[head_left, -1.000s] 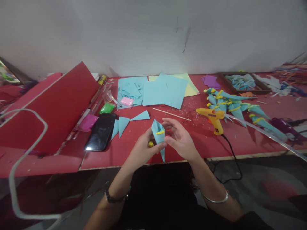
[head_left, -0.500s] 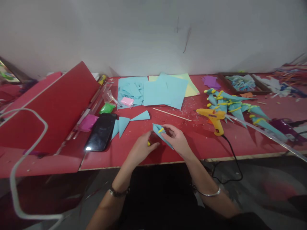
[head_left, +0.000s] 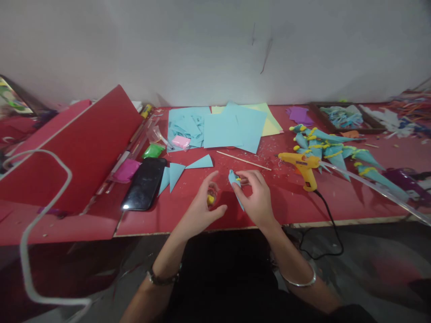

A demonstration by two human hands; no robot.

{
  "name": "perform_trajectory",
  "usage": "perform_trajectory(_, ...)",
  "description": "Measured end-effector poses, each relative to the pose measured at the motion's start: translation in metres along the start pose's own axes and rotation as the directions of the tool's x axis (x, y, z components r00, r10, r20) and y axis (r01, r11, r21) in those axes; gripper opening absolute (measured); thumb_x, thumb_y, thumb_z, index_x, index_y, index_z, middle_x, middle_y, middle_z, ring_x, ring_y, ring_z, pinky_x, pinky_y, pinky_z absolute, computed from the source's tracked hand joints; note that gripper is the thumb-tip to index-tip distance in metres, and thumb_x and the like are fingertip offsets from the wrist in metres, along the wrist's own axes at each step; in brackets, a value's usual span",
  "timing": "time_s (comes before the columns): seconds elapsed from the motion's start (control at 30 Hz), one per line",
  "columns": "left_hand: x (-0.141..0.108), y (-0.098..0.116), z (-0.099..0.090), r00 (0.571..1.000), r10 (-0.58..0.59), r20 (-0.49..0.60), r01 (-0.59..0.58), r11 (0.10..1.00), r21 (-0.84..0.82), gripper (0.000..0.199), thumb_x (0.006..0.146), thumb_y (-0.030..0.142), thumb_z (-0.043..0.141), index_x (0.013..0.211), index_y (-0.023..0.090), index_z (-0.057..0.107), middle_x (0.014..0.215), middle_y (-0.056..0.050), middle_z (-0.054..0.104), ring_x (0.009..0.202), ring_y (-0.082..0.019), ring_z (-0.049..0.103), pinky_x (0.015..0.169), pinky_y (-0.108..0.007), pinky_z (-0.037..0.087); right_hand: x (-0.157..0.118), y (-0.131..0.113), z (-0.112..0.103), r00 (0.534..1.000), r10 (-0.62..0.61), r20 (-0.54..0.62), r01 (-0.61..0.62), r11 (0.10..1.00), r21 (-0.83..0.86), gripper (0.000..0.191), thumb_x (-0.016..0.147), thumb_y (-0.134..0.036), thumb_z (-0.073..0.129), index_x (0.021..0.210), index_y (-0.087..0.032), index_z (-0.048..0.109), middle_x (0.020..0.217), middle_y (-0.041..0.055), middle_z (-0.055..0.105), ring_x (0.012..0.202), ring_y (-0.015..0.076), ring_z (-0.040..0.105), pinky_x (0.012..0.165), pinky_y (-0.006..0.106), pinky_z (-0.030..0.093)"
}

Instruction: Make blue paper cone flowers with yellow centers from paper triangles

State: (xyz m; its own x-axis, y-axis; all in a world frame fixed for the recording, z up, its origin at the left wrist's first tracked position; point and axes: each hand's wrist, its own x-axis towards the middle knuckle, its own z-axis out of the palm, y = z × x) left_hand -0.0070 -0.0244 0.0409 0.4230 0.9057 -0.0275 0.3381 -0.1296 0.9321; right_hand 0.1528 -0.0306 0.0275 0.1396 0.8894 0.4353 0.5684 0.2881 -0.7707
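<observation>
Near the front of the red table [head_left: 188,215], my right hand [head_left: 257,197] pinches a small blue paper cone [head_left: 233,177] with a yellow strip at its upper edge. To its left is my left hand [head_left: 204,206], thumb and forefinger spread, with a yellow lump [head_left: 210,198] held against the curled fingers. The two hands are apart. Blue cut pieces [head_left: 175,174] lie left of my hands, and a thin wooden stick [head_left: 244,160] lies beyond them. Several blue cones with yellow trim [head_left: 335,154] are piled at the right.
A yellow glue gun [head_left: 305,169] with a black cord lies at the right, before a brown tray [head_left: 373,129]. Left are a black phone [head_left: 143,185], pink [head_left: 126,171] and green [head_left: 153,150] packets and a red board [head_left: 90,148]. Blue sheets [head_left: 222,130] lie behind.
My left hand has opened wider and moved away from the cone. My right hand has shifted slightly right, turning the cone more upright. The view has shifted slightly.
</observation>
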Motion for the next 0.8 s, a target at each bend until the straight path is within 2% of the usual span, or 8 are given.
perform_trajectory(0.1,-0.003,0.009,0.001,0.995,0.084,0.054,-0.071,0.976,-0.208,0.080,0.070,0.019,0.056,0.133,0.033,0.009,0.107,-0.004,0.036,0.077,-0.008,0.046,0.071,-0.022,0.043,0.001,-0.018,-0.008,0.960,-0.179,0.217,0.158,0.981,0.109,0.019,0.078,-0.025,0.054,0.096,-0.021,0.057,0.088,0.0042,0.055,0.081,0.0143,0.054,0.073,0.027,0.046)
perform_trajectory(0.2,-0.004,0.013,0.001,0.989,0.141,0.054,-0.117,0.940,-0.320,0.081,0.069,0.019,0.056,0.133,0.036,0.009,0.106,-0.003,0.034,0.089,-0.011,0.045,0.070,-0.021,0.043,0.000,-0.029,-0.009,0.917,-0.245,0.316,0.188,0.961,0.201,0.018,0.079,-0.026,0.054,0.095,-0.021,0.059,0.090,0.0038,0.056,0.085,0.0139,0.054,0.075,0.026,0.045)
perform_trajectory(0.37,-0.005,0.016,0.001,0.989,0.143,0.042,-0.123,0.941,-0.317,0.076,0.071,0.023,0.058,0.132,0.033,0.014,0.105,-0.004,0.037,0.092,-0.014,0.046,0.072,-0.023,0.042,-0.003,-0.032,-0.005,0.929,-0.252,0.272,0.185,0.951,0.249,0.013,0.080,-0.023,0.053,0.090,-0.020,0.060,0.086,0.0029,0.056,0.082,0.0133,0.054,0.074,0.026,0.044)
perform_trajectory(0.43,-0.004,0.016,0.001,0.991,0.127,0.030,-0.113,0.950,-0.292,0.056,0.076,0.028,0.052,0.127,0.027,0.028,0.104,-0.005,0.042,0.092,-0.014,0.046,0.075,-0.024,0.042,-0.004,-0.032,-0.004,0.934,-0.248,0.258,0.184,0.951,0.249,0.011,0.080,-0.021,0.053,0.087,-0.020,0.060,0.083,0.0026,0.056,0.080,0.0130,0.054,0.071,0.026,0.044)
perform_trajectory(0.5,-0.002,0.015,0.003,0.996,0.090,0.013,-0.084,0.965,-0.248,0.030,0.083,0.033,0.041,0.110,0.021,0.044,0.097,-0.004,0.048,0.088,-0.013,0.048,0.075,-0.024,0.041,-0.004,-0.032,-0.004,0.945,-0.222,0.241,0.163,0.957,0.240,0.009,0.080,-0.019,0.051,0.083,-0.019,0.060,0.080,0.0022,0.055,0.076,0.0121,0.053,0.068,0.025,0.044)
perform_trajectory(0.53,-0.002,0.015,0.003,0.998,0.067,-0.001,-0.066,0.973,-0.220,0.025,0.085,0.034,0.037,0.099,0.018,0.049,0.090,-0.003,0.051,0.083,-0.012,0.049,0.074,-0.024,0.041,-0.004,-0.032,-0.004,0.951,-0.204,0.234,0.148,0.961,0.235,0.008,0.080,-0.019,0.051,0.080,-0.019,0.059,0.078,0.0020,0.054,0.074,0.0116,0.053,0.067,0.024,0.044)
perform_trajectory(0.67,-0.001,0.012,0.004,0.999,0.016,-0.046,-0.021,0.994,-0.104,0.029,0.086,0.036,0.034,0.070,0.016,0.046,0.062,0.003,0.047,0.059,-0.009,0.046,0.059,-0.021,0.037,-0.005,-0.033,-0.005,0.959,-0.171,0.226,0.120,0.968,0.222,0.008,0.079,-0.018,0.051,0.074,-0.018,0.057,0.076,0.0016,0.052,0.072,0.0115,0.052,0.065,0.024,0.043)
perform_trajectory(0.8,-0.002,0.011,0.004,0.999,0.036,-0.013,-0.037,0.992,-0.120,0.028,0.085,0.035,0.036,0.066,0.016,0.044,0.058,0.004,0.045,0.055,-0.008,0.044,0.057,-0.020,0.035,-0.005,-0.033,-0.003,0.962,-0.126,0.241,0.045,0.947,0.318,0.009,0.079,-0.019,0.050,0.072,-0.018,0.056,0.073,0.0009,0.052,0.071,0.0115,0.052,0.066,0.025,0.043)
